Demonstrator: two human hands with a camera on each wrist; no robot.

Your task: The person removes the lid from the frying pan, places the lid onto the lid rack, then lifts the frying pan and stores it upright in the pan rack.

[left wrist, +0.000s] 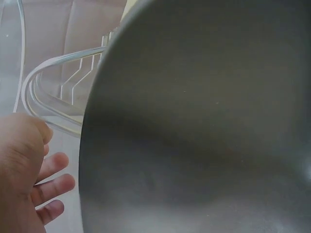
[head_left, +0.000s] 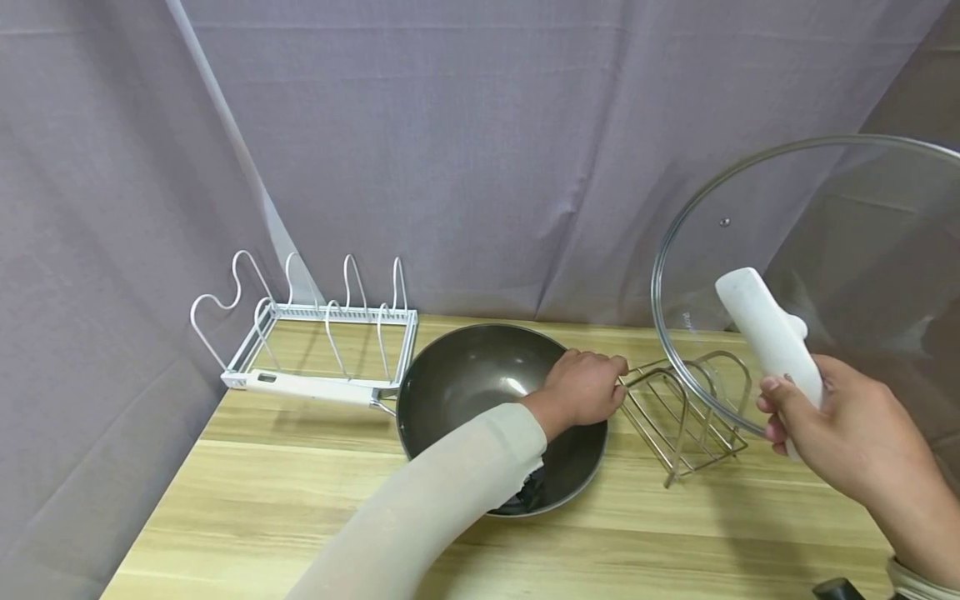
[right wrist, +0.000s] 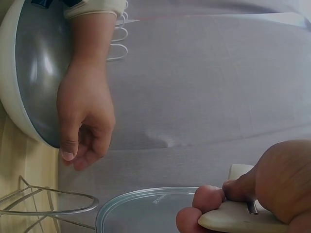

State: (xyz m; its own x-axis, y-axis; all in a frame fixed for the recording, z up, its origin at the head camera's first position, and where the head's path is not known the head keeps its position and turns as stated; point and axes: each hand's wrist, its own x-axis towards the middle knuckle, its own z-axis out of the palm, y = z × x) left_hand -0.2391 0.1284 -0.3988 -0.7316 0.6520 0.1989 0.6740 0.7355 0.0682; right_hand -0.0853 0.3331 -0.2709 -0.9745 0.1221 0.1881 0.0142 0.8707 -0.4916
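Observation:
My right hand grips the white handle of a large clear glass lid, tilted up above the table. The left hand reaches across a dark wok to its right edge. Its fingers are loosely bent with nothing between them, as the left wrist view shows beside the wok's rim. Close to those fingertips stands a small metal wire rack; whether they touch it I cannot tell. My left forearm hides part of the wok, whose white handle points left.
A white wire rack with several upright loops stands at the back left, behind the wok's handle. Grey curtains hang behind the wooden table. A black object pokes in at the bottom right.

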